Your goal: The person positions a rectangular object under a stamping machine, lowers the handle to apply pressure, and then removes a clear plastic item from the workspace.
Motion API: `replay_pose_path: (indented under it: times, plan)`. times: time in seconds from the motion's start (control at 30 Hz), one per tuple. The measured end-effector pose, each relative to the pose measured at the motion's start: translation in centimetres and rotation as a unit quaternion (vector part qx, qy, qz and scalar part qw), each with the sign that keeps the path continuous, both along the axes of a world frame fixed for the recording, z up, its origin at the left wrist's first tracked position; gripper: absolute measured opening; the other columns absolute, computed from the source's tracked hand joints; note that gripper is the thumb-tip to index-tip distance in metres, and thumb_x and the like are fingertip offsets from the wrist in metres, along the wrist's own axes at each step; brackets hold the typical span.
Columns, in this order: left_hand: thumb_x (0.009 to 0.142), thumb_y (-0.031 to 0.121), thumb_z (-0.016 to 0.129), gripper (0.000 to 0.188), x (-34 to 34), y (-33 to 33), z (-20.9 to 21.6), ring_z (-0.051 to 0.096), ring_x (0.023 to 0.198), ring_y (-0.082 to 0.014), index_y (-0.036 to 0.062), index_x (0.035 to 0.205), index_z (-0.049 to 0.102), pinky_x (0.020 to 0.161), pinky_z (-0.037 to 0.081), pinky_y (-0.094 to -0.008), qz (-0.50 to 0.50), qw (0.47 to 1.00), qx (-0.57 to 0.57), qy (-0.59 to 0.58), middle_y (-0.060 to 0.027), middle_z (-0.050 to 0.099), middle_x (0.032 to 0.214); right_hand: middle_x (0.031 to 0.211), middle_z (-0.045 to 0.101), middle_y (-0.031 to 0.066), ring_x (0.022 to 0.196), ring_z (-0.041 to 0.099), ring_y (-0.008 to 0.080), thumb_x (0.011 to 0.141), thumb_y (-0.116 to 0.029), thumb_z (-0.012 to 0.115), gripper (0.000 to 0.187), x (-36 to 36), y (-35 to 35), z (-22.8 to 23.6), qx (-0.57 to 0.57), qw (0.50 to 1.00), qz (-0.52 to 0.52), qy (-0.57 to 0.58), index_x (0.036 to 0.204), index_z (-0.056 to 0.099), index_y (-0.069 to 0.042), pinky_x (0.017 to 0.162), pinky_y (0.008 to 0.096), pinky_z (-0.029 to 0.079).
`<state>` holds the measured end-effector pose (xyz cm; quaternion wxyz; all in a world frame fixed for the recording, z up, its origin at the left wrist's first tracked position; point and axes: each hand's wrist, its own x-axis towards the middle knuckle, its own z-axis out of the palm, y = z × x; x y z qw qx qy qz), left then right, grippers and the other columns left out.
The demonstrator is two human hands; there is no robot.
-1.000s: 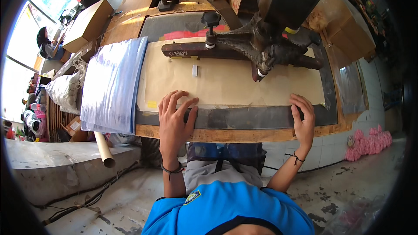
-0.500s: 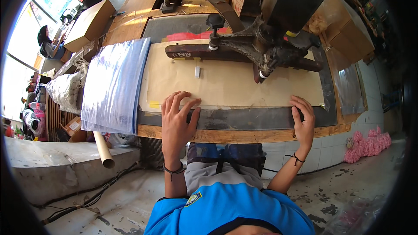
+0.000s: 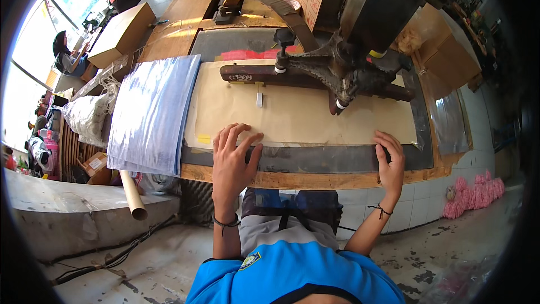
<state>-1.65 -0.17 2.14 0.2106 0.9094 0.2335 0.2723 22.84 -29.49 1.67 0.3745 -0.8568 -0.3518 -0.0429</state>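
Observation:
My left hand (image 3: 232,160) rests palm down at the near edge of a tan sheet (image 3: 315,124), fingers spread and holding nothing. Toward the sheet's near right corner is my right hand (image 3: 390,160), its fingers stretched out and the thumb apart, also with nothing in it. A dark worn mat (image 3: 315,159) lies under the sheet. Across the sheet's far part runs a dark metal bar (image 3: 315,81) fixed to a heavy black press head (image 3: 344,65). A small white block (image 3: 259,99) sits just in front of the bar.
Clear plastic sheets (image 3: 152,115) are stacked left of my left hand. The wooden table edge (image 3: 315,179) runs close to my body. Cardboard boxes (image 3: 121,34) stand at the far left; others (image 3: 450,59) lie at the right. A pink bundle (image 3: 475,196) is on the floor.
The whole view has shifted slightly, so the table sits a little lower in the picture. Both hands keep nearly the same places along the sheet's near edge.

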Motion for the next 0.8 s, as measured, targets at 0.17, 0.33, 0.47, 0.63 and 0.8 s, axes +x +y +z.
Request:
replay_pose_path:
  times: [0.17, 0.33, 0.47, 0.63, 0.8]
  plan:
    - [0.090, 0.014, 0.074, 0.024, -0.10, 0.05, 0.11, 0.055, 0.131, -0.0334, 0.0115, 0.113, 0.077, 0.114, 0.038, -0.0501, -0.003, 1.000, 0.002, 0.001, -0.0086, 0.065, 0.128, 0.126, 0.074, 0.0086, 0.126, 0.063, 0.0297, 0.104, -0.024, 0.064, 0.025, -0.10, 0.17, 0.15, 0.007, 1.000, -0.002, 0.004, 0.111, 0.076, -0.004, 0.111, 0.0429, 0.045]
    - [0.091, 0.016, 0.073, 0.023, -0.07, 0.02, -0.13, 0.054, 0.132, -0.0341, 0.0117, 0.114, 0.076, 0.115, 0.037, -0.0509, -0.006, 1.000, 0.002, 0.004, -0.0088, 0.064, 0.127, 0.126, 0.074, 0.0089, 0.126, 0.063, 0.0297, 0.104, -0.024, 0.065, 0.024, -0.02, 0.09, 0.06, 0.006, 1.000, 0.001, 0.002, 0.110, 0.076, -0.004, 0.111, 0.0429, 0.044]
    - [0.089, 0.014, 0.074, 0.024, -0.12, 0.04, 0.03, 0.055, 0.131, -0.0337, 0.0116, 0.113, 0.077, 0.114, 0.038, -0.0505, -0.002, 1.000, 0.005, 0.001, -0.0089, 0.065, 0.128, 0.126, 0.074, 0.0085, 0.126, 0.063, 0.0294, 0.104, -0.024, 0.065, 0.024, -0.01, 0.20, 0.07, 0.009, 1.000, 0.001, 0.004, 0.110, 0.076, -0.004, 0.112, 0.0428, 0.044]
    - [0.089, 0.014, 0.075, 0.024, 0.00, 0.10, -0.08, 0.055, 0.131, -0.0336, 0.0119, 0.112, 0.077, 0.114, 0.038, -0.0505, -0.001, 1.000, 0.001, 0.004, -0.0086, 0.065, 0.128, 0.128, 0.074, 0.0108, 0.125, 0.064, 0.0299, 0.103, -0.020, 0.066, 0.023, 0.03, 0.08, 0.26, -0.005, 1.000, 0.003, -0.004, 0.112, 0.075, 0.000, 0.110, 0.0415, 0.046]
    - [0.088, 0.013, 0.075, 0.025, 0.08, 0.12, 0.12, 0.055, 0.131, -0.0334, 0.0118, 0.112, 0.077, 0.114, 0.038, -0.0500, -0.002, 1.000, 0.000, 0.006, -0.0085, 0.065, 0.127, 0.126, 0.074, 0.0073, 0.127, 0.062, 0.0285, 0.103, -0.024, 0.065, 0.023, 0.04, 0.18, 0.05, 0.001, 1.000, -0.008, 0.009, 0.110, 0.076, -0.005, 0.111, 0.0426, 0.044]
